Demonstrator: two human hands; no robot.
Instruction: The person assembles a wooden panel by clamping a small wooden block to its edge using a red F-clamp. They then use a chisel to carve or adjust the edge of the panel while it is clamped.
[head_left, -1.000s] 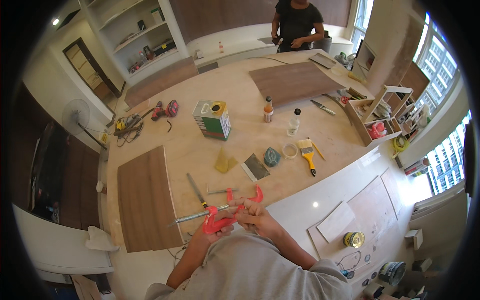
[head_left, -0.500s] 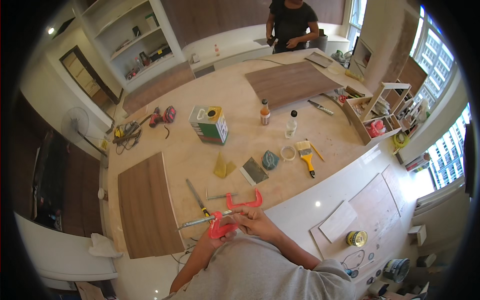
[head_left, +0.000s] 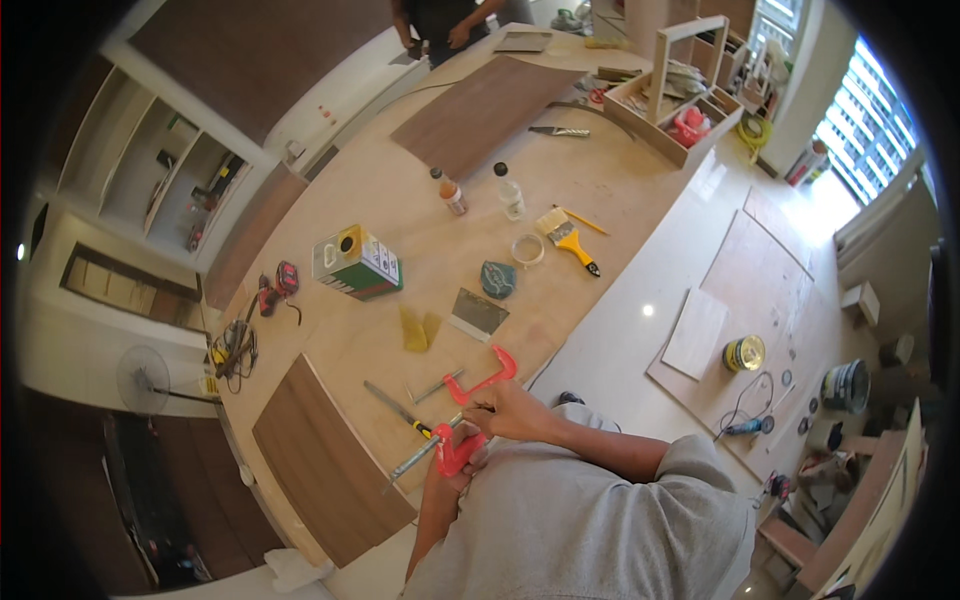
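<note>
Close to my body, my left hand [head_left: 468,474] is wrapped around the red frame of a C-clamp [head_left: 452,450], its threaded steel screw pointing out over the table. The fingers of my right hand [head_left: 510,410] are pinched at the other end of that screw. Just beyond, a second red C-clamp [head_left: 498,376] lies on the tabletop. A file [head_left: 395,405] with a yellow and black handle rests to the left of my hands. Farther off are a folded yellow sandpaper piece [head_left: 415,332] and a dark grey sheet [head_left: 479,314].
A wood-grain panel [head_left: 330,460] lies at the left and another [head_left: 480,110] at the far side. On the table stand a metal can [head_left: 357,265] and two bottles, near a tape roll [head_left: 527,250] and a brush [head_left: 570,245]. A person [head_left: 450,25] stands beyond the table.
My view has swung to the right and tilted, so the table appears rotated. My hands keep hold of the same clamp, with the right hand still at its screw.
</note>
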